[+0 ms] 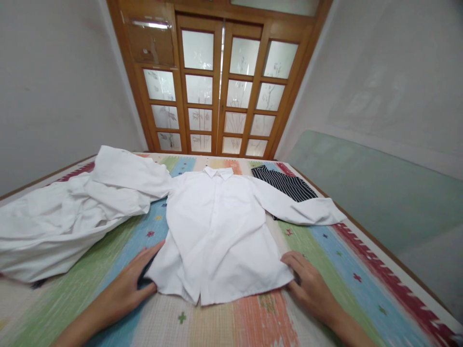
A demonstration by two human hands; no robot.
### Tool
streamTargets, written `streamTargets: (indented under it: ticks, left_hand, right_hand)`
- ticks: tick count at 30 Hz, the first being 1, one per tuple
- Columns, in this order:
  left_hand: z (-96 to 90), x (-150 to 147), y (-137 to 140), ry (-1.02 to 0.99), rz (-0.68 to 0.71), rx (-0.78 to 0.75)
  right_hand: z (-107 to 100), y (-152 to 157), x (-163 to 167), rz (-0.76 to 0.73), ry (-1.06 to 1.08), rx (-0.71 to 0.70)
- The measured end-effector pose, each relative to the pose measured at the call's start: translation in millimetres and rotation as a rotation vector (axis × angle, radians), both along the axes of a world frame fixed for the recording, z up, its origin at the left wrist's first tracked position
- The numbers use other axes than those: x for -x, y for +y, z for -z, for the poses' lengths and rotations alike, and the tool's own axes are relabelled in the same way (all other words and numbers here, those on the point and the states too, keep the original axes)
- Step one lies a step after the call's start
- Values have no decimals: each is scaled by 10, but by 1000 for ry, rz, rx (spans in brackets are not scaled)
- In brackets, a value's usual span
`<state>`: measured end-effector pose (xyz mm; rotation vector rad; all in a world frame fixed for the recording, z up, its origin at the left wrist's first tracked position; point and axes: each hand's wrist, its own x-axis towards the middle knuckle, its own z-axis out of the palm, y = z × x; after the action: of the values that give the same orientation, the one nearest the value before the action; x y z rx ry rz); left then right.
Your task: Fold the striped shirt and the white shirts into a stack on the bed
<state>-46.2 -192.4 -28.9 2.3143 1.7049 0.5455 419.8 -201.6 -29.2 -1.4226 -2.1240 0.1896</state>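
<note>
A white long-sleeved button-up shirt (217, 226) lies front side up, its collar at the far end and its hem towards me. My left hand (139, 272) is at the lower left corner, thumb and fingers apart, with the fingertips touching the side edge and the thumb by the hem. At the lower right corner, my right hand (307, 282) has the cloth between its thumb and fingers. One sleeve stretches out to the right; the other reaches left towards a heap of white cloth (72, 212). Loose creases run across the shirt's lower front.
A striped multicoloured cover (249, 320) lies under everything. Black-and-white striped cloth (289, 185) is partly beneath the right sleeve. A pale green panel (379, 183) leans along the right wall. Wooden doors with glass panes (200, 89) stand beyond the far edge.
</note>
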Motion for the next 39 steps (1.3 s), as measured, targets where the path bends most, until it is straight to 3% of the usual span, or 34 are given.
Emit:
streamTargets:
  ticks: [4,8,11,13,17,22,29,34,39]
  left_hand:
    - [-144,-229,65,-178,-55,-35]
    - [-370,-322,38,-338,-250,-143]
    - [-485,-292,-83,-344,-418,-229]
    - [-493,-251,-183,-299,-508,-240]
    - [-363,-169,-348,-225,-555,-193]
    - [-195,-75,-502,-196,-470,-45]
    - [-133,38,-622,-132,-394,-161]
    - [-80,68,-655,-73,-387,-138]
    - [23,82,-684,-26,-418,-146]
  right_hand:
    - [-42,-29,122,134,59,2]
    - [-112,-102,78,285,70,-182]
    - [-144,-204,-28,371,7,-289]
    - [-109,-281,-95,373,-79,-247]
    - [99,-410,-173,331,-196,-94]
    - [294,-500,-295,263,-216,-208]
    - [323,-593,-491,183,-276,-257]
    - [190,-652,-452,53,-271,-256]
    - [-179,-689,-52,-177,-237,-80]
